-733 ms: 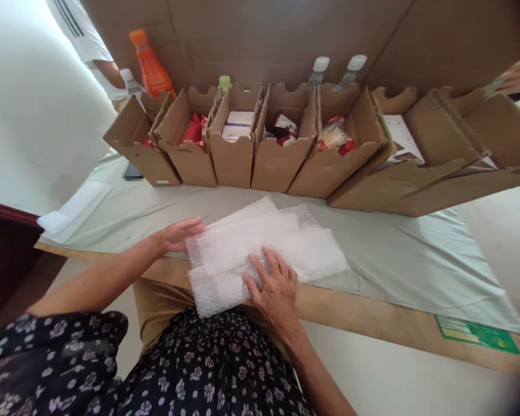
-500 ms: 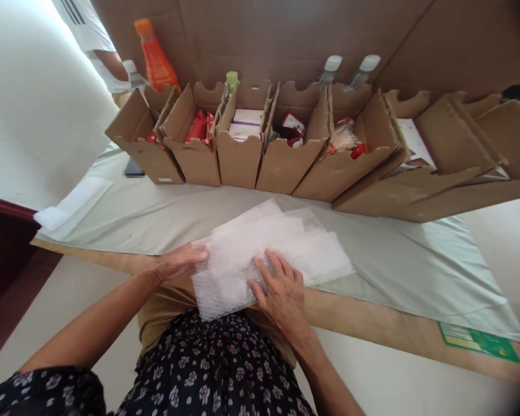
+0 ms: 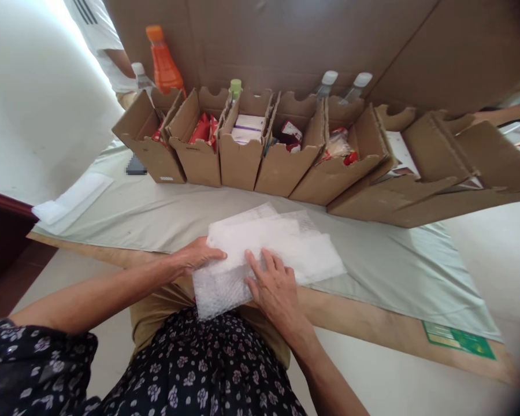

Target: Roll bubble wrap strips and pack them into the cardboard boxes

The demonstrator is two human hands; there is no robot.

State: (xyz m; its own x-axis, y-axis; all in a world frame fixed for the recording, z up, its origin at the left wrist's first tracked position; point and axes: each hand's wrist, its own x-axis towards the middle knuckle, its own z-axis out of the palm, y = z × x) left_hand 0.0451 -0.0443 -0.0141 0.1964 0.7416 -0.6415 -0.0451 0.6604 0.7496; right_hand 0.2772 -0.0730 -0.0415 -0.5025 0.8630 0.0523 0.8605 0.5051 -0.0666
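Observation:
Several overlapping pieces of translucent white bubble wrap (image 3: 255, 237) lie fanned out at the table's near edge, one corner hanging over toward my lap. At their left side, my left hand (image 3: 201, 255) grips the bubble wrap, thumb on top and the other fingers mostly hidden beneath. My right hand (image 3: 277, 286) rests on the pile with its fingers spread, the fingertips touching the upper surface. Whether the pieces are flat sheets or pouches, I cannot tell.
Open cardboard bins (image 3: 240, 159) stand in a row at the back, holding packets and small boxes. Behind them are an orange bottle (image 3: 166, 66) and clear bottles (image 3: 325, 84). Folded white wrap (image 3: 71, 199) lies left on the green cloth (image 3: 398, 271). A person's arm (image 3: 120, 60) shows far left.
My left hand has shifted right and slightly up along the bubble wrap, its thumb now further over the top piece. My right hand has slid a little left. The view has turned slightly.

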